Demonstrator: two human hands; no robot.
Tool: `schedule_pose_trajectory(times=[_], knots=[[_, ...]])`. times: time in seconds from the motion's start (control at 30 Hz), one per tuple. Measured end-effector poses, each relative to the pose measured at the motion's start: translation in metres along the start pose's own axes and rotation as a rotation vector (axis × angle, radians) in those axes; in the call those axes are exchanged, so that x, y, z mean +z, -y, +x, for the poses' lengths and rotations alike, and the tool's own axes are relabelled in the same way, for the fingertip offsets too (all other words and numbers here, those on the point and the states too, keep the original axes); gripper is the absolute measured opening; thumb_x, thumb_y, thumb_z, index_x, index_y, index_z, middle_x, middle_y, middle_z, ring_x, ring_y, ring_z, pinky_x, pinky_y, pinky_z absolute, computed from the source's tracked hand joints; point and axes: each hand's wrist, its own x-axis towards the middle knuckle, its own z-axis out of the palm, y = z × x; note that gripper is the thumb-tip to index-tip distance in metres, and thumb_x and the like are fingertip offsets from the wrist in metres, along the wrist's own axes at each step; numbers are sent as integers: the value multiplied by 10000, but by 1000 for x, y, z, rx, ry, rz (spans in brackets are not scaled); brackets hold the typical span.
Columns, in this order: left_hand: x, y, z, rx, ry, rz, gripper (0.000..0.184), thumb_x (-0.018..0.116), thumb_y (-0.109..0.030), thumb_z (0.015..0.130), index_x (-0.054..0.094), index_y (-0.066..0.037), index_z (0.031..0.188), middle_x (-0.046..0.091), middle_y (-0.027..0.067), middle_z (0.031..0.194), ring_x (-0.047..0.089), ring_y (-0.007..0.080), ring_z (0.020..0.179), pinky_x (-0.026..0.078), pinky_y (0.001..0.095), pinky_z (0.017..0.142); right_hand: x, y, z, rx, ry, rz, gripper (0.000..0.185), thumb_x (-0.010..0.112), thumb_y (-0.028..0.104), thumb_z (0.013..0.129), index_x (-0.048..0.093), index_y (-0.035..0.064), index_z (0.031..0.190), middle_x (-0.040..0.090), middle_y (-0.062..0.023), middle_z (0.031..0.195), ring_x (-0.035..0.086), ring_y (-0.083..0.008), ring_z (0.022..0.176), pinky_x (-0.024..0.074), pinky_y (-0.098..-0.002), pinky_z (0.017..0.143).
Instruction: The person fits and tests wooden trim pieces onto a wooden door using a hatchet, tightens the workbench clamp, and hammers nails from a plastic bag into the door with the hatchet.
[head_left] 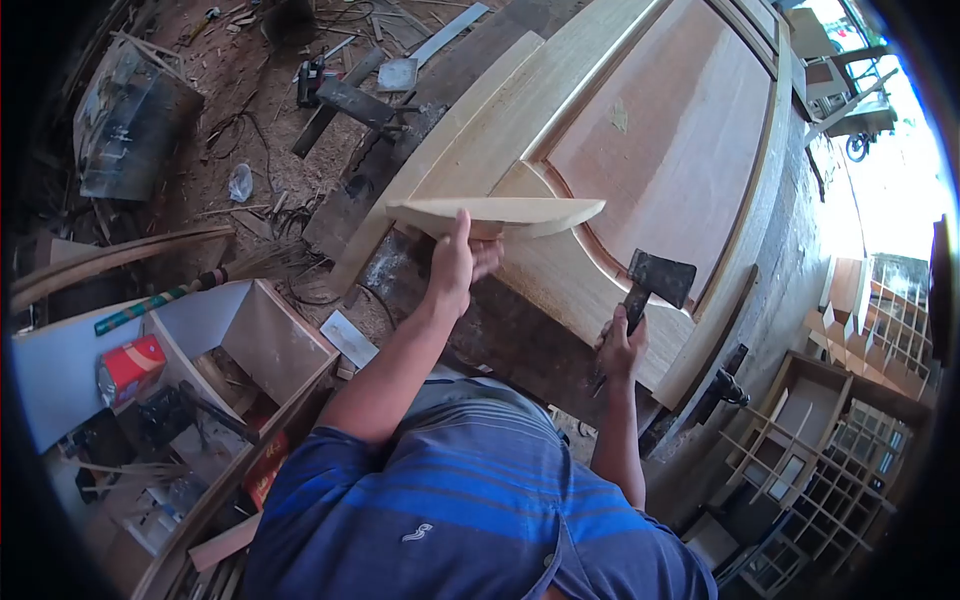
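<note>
My left hand [462, 265] grips a pale, curved piece of wood [540, 212], with the thumb up against its near side and the fingers slightly blurred below it. The piece is held above the end of a wooden panel door [650, 150] lying flat. In my right hand [622, 348] is a dark hatchet [660, 277], gripped by its handle with the head up over the door's curved end rail [560, 285]. A thin dark end of the handle shows below that fist.
Left of me stands an open wooden cabinet box [225, 345] with a red tin [132, 370] and tools inside. A broom [215, 280] lies across it. Wood scraps and cables litter the floor beyond. Lattice frames [820, 460] stand at right, beside a clamp [728, 388] near the door's edge.
</note>
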Motion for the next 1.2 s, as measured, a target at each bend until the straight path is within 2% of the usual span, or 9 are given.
schedule_pose_trajectory(times=[0.1,0.2,0.23,0.33,0.53,0.63,0.77,1.07,1.2], knots=[[-22,-6,-24,-229,250,562,514,746,-509,1023,664,-10,1112,755,152,1074,759,252,870,605,370,787,5,5,-11,8,-5,-13,265,654,303,1112,584,50,1150,565,-19,720,540,-104,519,477,-280,480],[-14,-23,-50,616,315,1268,395,785,-394,988,689,-42,1140,753,150,1113,749,322,986,594,425,882,18,11,-19,7,31,-77,278,660,306,1111,598,41,1171,574,-19,730,550,-101,534,486,-275,496],[-13,-24,-37,1133,215,1376,429,847,-321,899,678,-74,1206,732,131,1207,695,361,1128,550,470,1004,24,12,-23,9,49,-102,283,663,307,1109,603,39,1176,578,-19,734,554,-99,541,489,-273,502],[9,-48,-5,1409,43,1588,517,900,-310,823,636,-89,1209,701,120,1277,648,350,1201,505,478,1059,44,16,-24,22,104,-170,345,700,333,1092,620,17,1204,600,-13,753,589,-102,592,508,-281,547],[-8,-18,-11,928,34,1671,701,900,-410,802,603,-84,1348,674,123,1186,655,346,1147,510,492,1018,84,53,-21,-22,177,-363,442,714,385,1052,651,13,1283,660,-84,757,683,-174,640,532,-377,593],[-14,3,-29,897,-125,1681,756,905,-411,798,578,-61,1384,648,140,1212,632,331,1152,497,472,961,95,61,-9,-204,185,-530,509,703,413,1042,637,23,1361,735,-203,842,747,-383,741,544,-514,707],[-8,8,-35,940,-256,1634,729,870,-401,825,591,-46,1398,644,162,1232,629,349,1168,497,471,952,114,90,-5,-345,215,-673,460,701,430,1040,640,43,1281,749,-255,901,731,-507,888,538,-575,747],[-12,17,-28,952,-263,1582,729,873,-335,798,611,-22,1402,650,160,1243,614,351,1176,500,479,994,118,85,20,-524,342,-775,401,697,370,1055,633,63,1304,759,-268,973,735,-495,891,556,-543,752],[-11,18,-27,939,-287,1562,722,879,-347,800,618,-19,1388,658,146,1239,618,345,1155,510,478,993,108,134,6,-583,252,-549,392,758,241,1039,615,-6,1307,695,-173,902,689,-334,726,561,-412,740]])
